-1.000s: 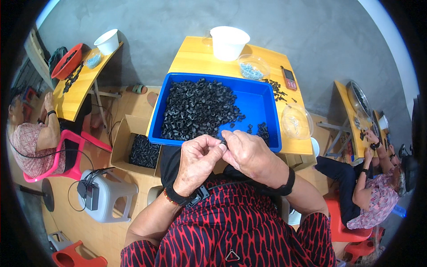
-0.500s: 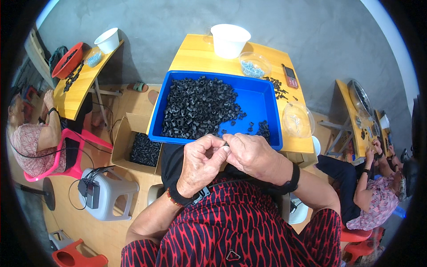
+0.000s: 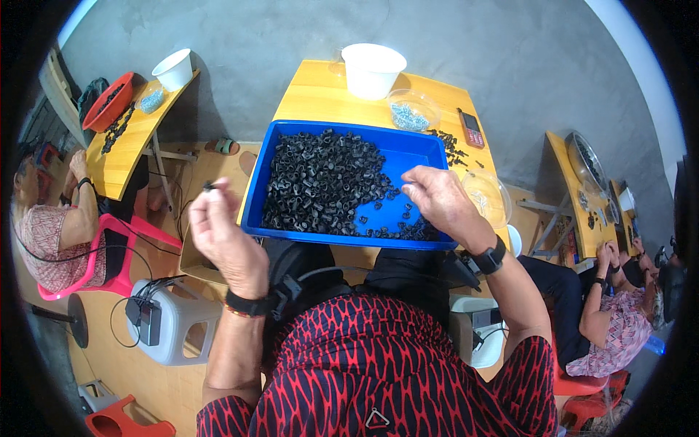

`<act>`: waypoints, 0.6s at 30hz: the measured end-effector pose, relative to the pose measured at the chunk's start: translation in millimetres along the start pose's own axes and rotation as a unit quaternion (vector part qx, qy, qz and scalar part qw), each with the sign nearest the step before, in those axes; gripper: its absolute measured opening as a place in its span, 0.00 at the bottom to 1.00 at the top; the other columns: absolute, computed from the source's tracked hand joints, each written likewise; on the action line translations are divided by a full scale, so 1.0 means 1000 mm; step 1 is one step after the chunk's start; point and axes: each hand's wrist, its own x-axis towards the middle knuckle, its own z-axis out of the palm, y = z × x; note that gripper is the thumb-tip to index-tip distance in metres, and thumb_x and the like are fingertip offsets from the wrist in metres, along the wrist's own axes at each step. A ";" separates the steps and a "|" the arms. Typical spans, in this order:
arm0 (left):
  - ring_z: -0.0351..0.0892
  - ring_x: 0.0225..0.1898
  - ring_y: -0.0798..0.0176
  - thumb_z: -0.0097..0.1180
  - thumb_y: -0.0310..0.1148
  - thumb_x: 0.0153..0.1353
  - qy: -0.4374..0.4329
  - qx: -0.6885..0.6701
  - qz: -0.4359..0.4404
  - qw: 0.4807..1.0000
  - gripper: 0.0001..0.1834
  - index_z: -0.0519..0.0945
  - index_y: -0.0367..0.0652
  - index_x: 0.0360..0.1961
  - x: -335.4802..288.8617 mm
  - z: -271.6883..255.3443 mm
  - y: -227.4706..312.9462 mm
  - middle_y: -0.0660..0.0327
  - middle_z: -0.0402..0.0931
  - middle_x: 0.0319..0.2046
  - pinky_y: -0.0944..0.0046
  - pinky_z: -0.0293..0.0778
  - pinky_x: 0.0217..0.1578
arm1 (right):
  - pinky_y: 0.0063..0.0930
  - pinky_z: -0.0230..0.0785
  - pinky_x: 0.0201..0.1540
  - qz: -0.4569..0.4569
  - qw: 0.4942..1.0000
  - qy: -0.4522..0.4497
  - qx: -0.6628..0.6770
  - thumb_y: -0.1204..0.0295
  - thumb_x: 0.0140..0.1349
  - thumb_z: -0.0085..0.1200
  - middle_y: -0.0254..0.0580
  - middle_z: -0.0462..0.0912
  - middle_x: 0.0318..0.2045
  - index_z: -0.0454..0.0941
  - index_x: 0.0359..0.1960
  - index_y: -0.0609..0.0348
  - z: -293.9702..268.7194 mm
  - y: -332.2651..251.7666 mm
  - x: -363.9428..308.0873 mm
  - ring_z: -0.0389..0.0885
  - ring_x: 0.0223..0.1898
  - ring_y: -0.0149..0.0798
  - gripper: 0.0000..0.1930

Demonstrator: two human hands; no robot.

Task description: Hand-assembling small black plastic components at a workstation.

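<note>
My left hand (image 3: 226, 237) is raised to the left of the blue tray (image 3: 255, 221), above the cardboard box (image 3: 199, 266). Its thumb and fingers pinch a small black plastic part (image 3: 210, 186). Over the right side of the tray hovers my right hand (image 3: 448, 206), its fingers curled and pressed together; whatever they may hold is hidden. A big heap of small black plastic clips (image 3: 317, 178) fills the tray's left part, and a thin scatter of them lies along its near right edge.
Behind the tray on the yellow table (image 3: 309, 87) stand a white tub (image 3: 373, 71) and a clear bowl of silvery screws (image 3: 410, 116). A mobile phone (image 3: 471, 129), loose black pieces (image 3: 449, 148) and another clear bowl (image 3: 495, 191) sit to the right. Other people work at side tables.
My hands, together in front of the tray before, have parted. The left went out over the cardboard box with a black part; the right moved up over the tray's right side.
</note>
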 end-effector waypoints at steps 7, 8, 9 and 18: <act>0.72 0.34 0.72 0.51 0.39 0.71 0.165 0.007 -0.151 0.975 0.11 0.75 0.42 0.43 0.055 -0.070 -0.044 0.66 0.78 0.38 0.69 0.66 0.34 | 0.44 0.75 0.47 -0.011 0.995 -0.090 -0.042 0.77 0.60 0.55 0.56 0.83 0.37 0.83 0.39 0.66 0.040 0.036 0.010 0.81 0.42 0.59 0.08; 0.72 0.34 0.72 0.51 0.39 0.71 0.166 0.009 -0.150 0.975 0.11 0.75 0.42 0.43 0.059 -0.080 -0.052 0.66 0.78 0.38 0.69 0.66 0.34 | 0.44 0.74 0.47 -0.030 0.994 -0.100 -0.026 0.77 0.60 0.56 0.56 0.83 0.37 0.83 0.39 0.66 0.045 0.037 0.014 0.81 0.42 0.59 0.08; 0.72 0.35 0.70 0.51 0.40 0.70 0.194 0.014 -0.178 0.965 0.11 0.75 0.44 0.44 0.062 -0.086 -0.060 0.67 0.78 0.39 0.66 0.67 0.37 | 0.44 0.74 0.47 -0.029 0.994 -0.101 -0.027 0.77 0.60 0.56 0.56 0.83 0.37 0.83 0.39 0.66 0.044 0.034 0.017 0.81 0.42 0.59 0.08; 0.73 0.48 0.64 0.55 0.40 0.68 0.224 0.081 -0.213 0.948 0.23 0.69 0.43 0.61 0.058 -0.085 -0.071 0.61 0.75 0.55 0.62 0.67 0.45 | 0.47 0.72 0.46 -0.067 0.981 -0.167 -0.069 0.77 0.58 0.58 0.56 0.80 0.37 0.80 0.42 0.66 0.044 0.026 0.024 0.80 0.41 0.60 0.10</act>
